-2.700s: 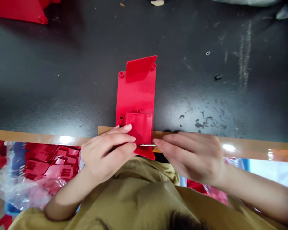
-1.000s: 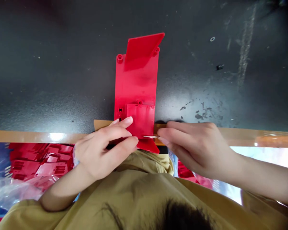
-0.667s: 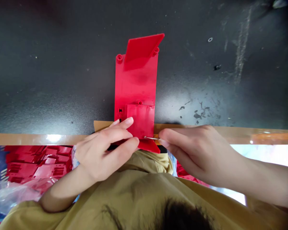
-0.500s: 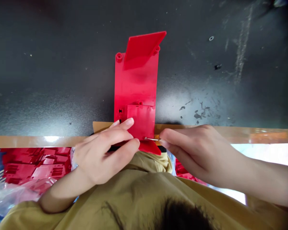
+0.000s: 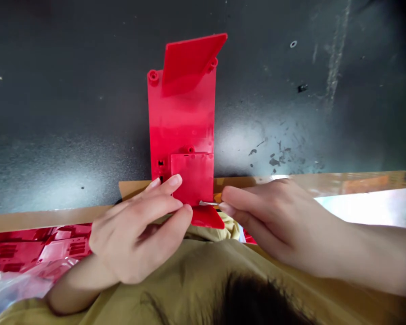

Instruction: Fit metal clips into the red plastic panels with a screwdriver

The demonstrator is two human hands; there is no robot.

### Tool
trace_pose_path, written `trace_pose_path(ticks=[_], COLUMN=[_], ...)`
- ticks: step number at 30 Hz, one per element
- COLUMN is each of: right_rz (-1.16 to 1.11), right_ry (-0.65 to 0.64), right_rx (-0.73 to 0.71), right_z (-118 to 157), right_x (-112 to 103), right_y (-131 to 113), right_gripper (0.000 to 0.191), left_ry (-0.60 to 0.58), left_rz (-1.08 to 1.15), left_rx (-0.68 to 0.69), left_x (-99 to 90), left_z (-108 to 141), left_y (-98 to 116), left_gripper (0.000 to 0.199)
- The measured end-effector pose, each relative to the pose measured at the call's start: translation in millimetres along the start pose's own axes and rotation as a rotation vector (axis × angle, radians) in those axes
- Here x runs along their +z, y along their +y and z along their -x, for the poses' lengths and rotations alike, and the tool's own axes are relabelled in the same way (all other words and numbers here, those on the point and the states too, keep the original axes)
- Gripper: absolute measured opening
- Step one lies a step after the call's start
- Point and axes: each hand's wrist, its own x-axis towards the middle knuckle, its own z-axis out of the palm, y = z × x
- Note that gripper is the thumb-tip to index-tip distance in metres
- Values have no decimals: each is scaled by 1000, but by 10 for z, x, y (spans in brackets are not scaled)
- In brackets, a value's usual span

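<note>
A long red plastic panel (image 5: 182,119) lies on the table and projects over its near edge. An upright flap stands at its far end, round posts sit at its corners, and a raised square section and a slanted lip are at its near end. My left hand (image 5: 138,225) grips the near left part, fingers bent, the fingertips on the square section and by the lip. My right hand (image 5: 267,214) pinches a thin silver metal tool (image 5: 206,203), its tip touching the near right edge of the square section. The tool's handle is hidden in my fingers.
Brown tape (image 5: 331,184) runs along the edge of the black table (image 5: 71,104). A small washer (image 5: 293,44) and a black scrap (image 5: 302,88) lie at the right. Below the edge, more red plastic parts (image 5: 20,253) sit in clear plastic bags at the left.
The whole view has shifted and tilted slightly. Both hands keep their places on the panel, and the silver tip remains at almost the same spot near the lip.
</note>
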Motion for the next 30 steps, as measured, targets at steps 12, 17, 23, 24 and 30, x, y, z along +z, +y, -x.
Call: trace_pose_path(ticks=[12, 17, 23, 24, 30], right_rz=[-29, -66, -125, -135, -168], right_ry=[-72, -84, -174, -198, -199], right_rx=[142, 174, 235, 243, 276], right_z=[8, 20, -36, -48, -59], right_x=[-31, 2, -82, -99, -105], right_y=[-96, -110, -164, -169, -184], right_gripper=[34, 36, 38, 38, 37], left_ry=[-76, -92, -41, -34, -23], left_rz=[-165, -119, -115, -119, -100], left_rx=[267, 262, 274, 285, 282], left_x=[-91, -80, -17, -10, -20], left_z=[-57, -40, 49, 59, 19], left_y=[-57, -59, -82, -87, -104], left_gripper=[15, 15, 18, 19, 17])
